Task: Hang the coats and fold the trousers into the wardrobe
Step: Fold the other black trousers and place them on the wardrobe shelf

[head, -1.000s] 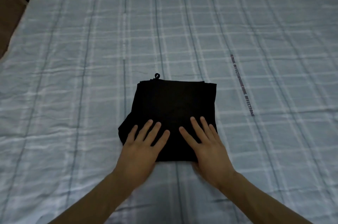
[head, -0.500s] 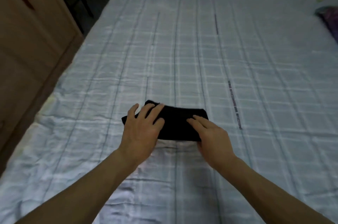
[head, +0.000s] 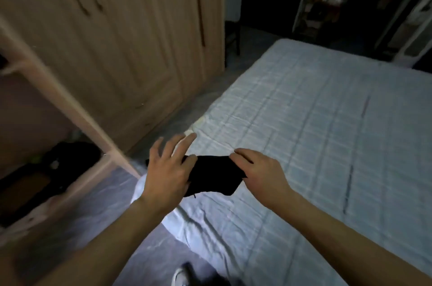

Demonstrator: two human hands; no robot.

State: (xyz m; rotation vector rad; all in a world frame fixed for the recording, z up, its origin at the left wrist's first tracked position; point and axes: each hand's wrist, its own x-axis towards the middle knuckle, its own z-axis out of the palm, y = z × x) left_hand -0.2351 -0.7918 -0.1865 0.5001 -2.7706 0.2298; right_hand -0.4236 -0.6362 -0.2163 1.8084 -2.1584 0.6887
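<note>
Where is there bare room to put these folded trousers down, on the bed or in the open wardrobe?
Free: the bed sheet beyond the right hand, out to its far edge, is bare. Crowded: the bottom of the open wardrobe compartment holds dark things beside the door edge. It is too blurred to tell whether there is a gap.

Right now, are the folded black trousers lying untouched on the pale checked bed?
No, the left hand and the right hand are both on the folded black trousers.
</note>
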